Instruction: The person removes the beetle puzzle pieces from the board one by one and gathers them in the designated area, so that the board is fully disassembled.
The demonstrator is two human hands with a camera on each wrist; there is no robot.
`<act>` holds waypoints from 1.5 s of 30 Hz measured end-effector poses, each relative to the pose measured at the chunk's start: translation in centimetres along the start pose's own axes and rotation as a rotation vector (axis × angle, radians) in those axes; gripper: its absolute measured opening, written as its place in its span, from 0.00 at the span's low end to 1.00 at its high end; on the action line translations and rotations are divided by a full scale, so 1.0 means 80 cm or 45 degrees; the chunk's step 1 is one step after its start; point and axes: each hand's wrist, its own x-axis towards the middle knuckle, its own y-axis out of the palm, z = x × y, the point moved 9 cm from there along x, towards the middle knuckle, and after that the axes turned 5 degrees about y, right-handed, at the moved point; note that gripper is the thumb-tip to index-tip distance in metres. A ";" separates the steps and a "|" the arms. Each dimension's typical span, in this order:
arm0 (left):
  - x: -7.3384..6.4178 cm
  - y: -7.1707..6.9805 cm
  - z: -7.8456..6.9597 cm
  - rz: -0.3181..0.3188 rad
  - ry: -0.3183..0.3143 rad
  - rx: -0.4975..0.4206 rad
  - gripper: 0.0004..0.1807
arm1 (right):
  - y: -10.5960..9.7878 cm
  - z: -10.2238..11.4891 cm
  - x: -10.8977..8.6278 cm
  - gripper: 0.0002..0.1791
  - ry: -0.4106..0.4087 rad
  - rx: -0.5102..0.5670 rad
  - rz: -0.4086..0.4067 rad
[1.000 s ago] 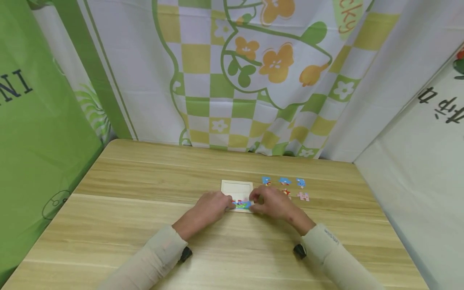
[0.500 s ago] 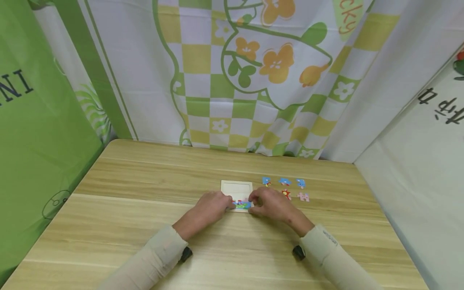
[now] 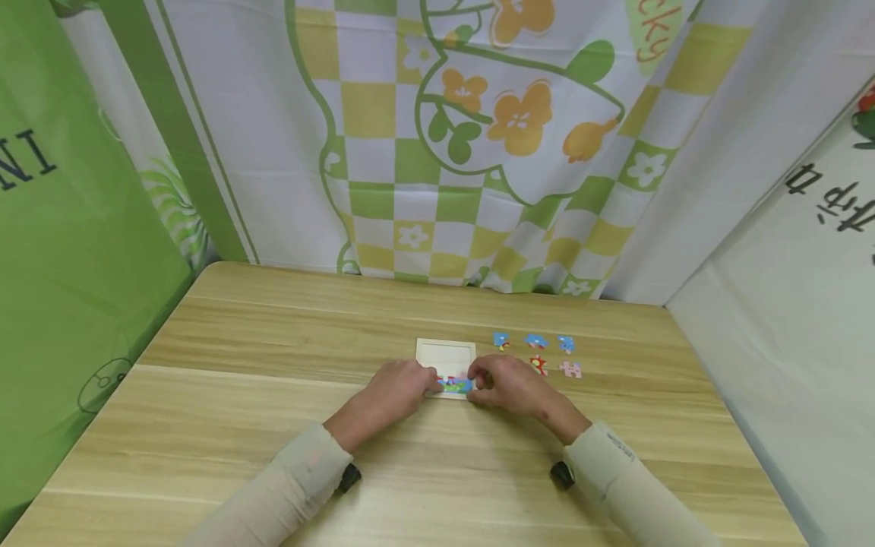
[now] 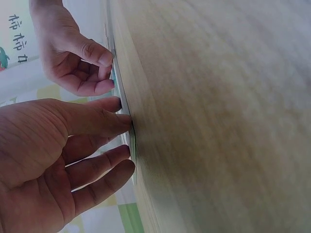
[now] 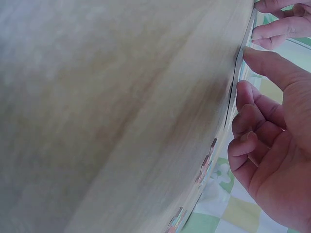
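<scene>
A small pale wooden puzzle tray (image 3: 444, 344) lies at mid-table in the head view. Colourful puzzle pieces (image 3: 454, 385) in blue, green and red line its near side; the rest of its bed is bare. My left hand (image 3: 396, 387) holds the tray's near left corner, thumb at the rim and fingers beside it, as the left wrist view also shows. At the tray's right side is my right hand (image 3: 513, 382), thumb and index finger touching the edge around the end of the row. Its other fingers (image 5: 243, 148) are curled. Whether it also grips a piece is hidden.
Several loose puzzle pieces (image 3: 536, 341) lie to the right of the tray, some blue, one with a red shape (image 3: 538, 365), one pink (image 3: 570, 369). The wooden table (image 3: 273, 342) meets a patterned curtain (image 3: 437, 167) at the back.
Both hands stay at the tray. My right hand has shifted very slightly left, and the red-patterned loose piece beside it shows more fully than a second ago.
</scene>
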 end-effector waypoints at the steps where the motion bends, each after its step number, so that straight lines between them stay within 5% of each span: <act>1: 0.000 0.000 0.000 -0.004 -0.004 -0.008 0.04 | 0.000 0.000 0.000 0.13 0.002 0.001 0.000; 16: 0.002 0.002 0.001 -0.036 0.028 0.013 0.08 | -0.002 0.002 -0.005 0.13 0.039 -0.003 -0.082; 28: 0.000 0.000 -0.002 -0.047 0.032 0.008 0.07 | -0.008 0.001 -0.010 0.02 0.094 0.125 -0.161; 45: 0.000 0.003 -0.002 -0.033 0.072 0.006 0.05 | -0.021 0.000 -0.015 0.04 0.120 0.168 -0.212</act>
